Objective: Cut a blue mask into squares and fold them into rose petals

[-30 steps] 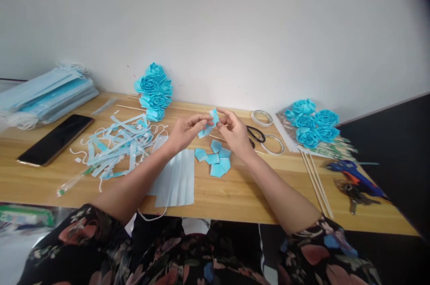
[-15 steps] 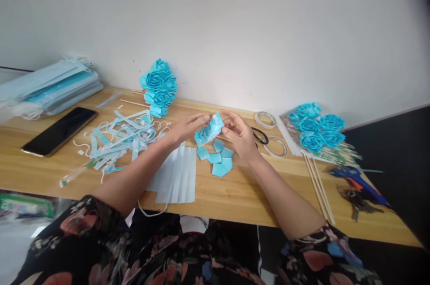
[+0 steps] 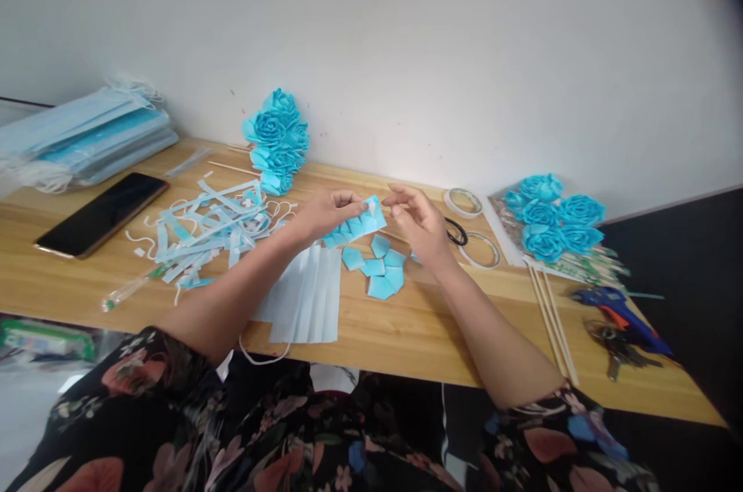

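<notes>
My left hand [image 3: 332, 213] is closed on a light blue strip of mask fabric [image 3: 365, 220], pinching it between thumb and fingers. Folds or creases run along the strip's lower edge. Just right of the strip's end is my right hand [image 3: 419, 223], thumb and fingers curved and apart, apparently with nothing between the tips. A bit of blue material [image 3: 414, 256] peeks out beside it; I cannot tell whether it is held or lies on the table. Below the strip lie several cut blue fabric pieces [image 3: 381, 287]. A pleated mask [image 3: 307, 298] rests under my left forearm.
Left are a phone [image 3: 101, 213], a mask stack [image 3: 87, 136] and a heap of strips [image 3: 214, 229]. Blue fabric flowers [image 3: 279, 136] stand at the back, more flowers [image 3: 546, 213] at right. Tape rolls [image 3: 481, 251], wooden sticks [image 3: 551, 322], a glue gun [image 3: 621, 318] and keys [image 3: 615, 345] also lie right.
The strip was bunched between both hands; now it is spread flatter in my left hand. My right hand has drawn slightly right, off the strip.
</notes>
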Demonstrator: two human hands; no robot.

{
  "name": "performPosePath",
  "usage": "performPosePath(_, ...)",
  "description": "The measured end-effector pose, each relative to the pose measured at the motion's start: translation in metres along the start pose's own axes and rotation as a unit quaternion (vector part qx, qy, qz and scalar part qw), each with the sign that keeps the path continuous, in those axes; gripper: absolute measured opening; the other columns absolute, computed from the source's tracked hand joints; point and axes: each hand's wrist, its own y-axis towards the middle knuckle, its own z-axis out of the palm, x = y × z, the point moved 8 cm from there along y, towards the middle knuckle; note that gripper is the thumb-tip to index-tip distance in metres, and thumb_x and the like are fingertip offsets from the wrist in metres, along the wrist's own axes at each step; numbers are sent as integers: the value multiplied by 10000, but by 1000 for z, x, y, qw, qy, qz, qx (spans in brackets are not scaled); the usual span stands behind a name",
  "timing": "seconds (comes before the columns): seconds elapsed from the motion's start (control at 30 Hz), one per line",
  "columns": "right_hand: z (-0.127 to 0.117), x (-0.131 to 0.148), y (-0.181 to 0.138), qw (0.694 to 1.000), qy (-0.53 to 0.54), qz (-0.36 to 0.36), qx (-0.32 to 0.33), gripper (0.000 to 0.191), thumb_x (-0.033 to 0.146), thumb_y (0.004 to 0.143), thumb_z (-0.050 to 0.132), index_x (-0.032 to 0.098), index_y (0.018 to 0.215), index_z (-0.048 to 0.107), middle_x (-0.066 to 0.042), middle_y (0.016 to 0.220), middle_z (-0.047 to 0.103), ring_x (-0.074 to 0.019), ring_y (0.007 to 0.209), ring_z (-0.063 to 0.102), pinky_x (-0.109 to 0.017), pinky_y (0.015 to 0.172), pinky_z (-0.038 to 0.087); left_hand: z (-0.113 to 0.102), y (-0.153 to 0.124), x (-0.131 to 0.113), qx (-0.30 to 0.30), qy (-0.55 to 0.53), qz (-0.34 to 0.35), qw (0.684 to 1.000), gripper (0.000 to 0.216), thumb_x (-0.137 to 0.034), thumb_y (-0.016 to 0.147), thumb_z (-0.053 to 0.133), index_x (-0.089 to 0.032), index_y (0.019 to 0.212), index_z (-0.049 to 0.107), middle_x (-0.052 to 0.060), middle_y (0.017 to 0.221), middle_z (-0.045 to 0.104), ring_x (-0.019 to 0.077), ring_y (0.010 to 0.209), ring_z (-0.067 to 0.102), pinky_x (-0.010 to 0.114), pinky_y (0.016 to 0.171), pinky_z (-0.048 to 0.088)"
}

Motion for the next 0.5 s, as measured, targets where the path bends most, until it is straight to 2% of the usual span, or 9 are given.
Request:
performPosePath(0.1,-1,15,0,994,-90,-58,4,235,318,938,539,268,1146,637,-59,1137,694,-219,1055,644,-403,894,537,4,-2,-5,25,24,22,999,440,-575,738,707,-138,729,659,-4,618,568,90,532,462,216,488,330)
performPosePath(0.27,8,37,0,969,-155,-170,86,258,280,953,513,294,1181,633,-54,1224,671,-246,1188,581,-483,1017,473,12,-6,-13,85,65,52,993,392,-533,780,682,-150,698,659,-17,602,528,89,541,441,222,498,319)
performPosePath(0.4,9,44,-1,956,-168,-212,111,233,269,948,527,301,1149,641,-41,1171,689,-248,1159,588,-501,1027,454,10,-6,-15,93,106,70,988,387,-511,791,670,-154,645,647,-31,562,456,81,515,379,228,481,269)
performPosePath(0.5,7,47,-3,950,-181,-234,102,176,264,914,588,298,1074,654,-36,1143,691,-257,1138,586,-512,1005,462,8,-5,-12,102,106,68,987,380,-509,796,656,-156,656,655,-25,575,473,86,524,383,230,490,276)
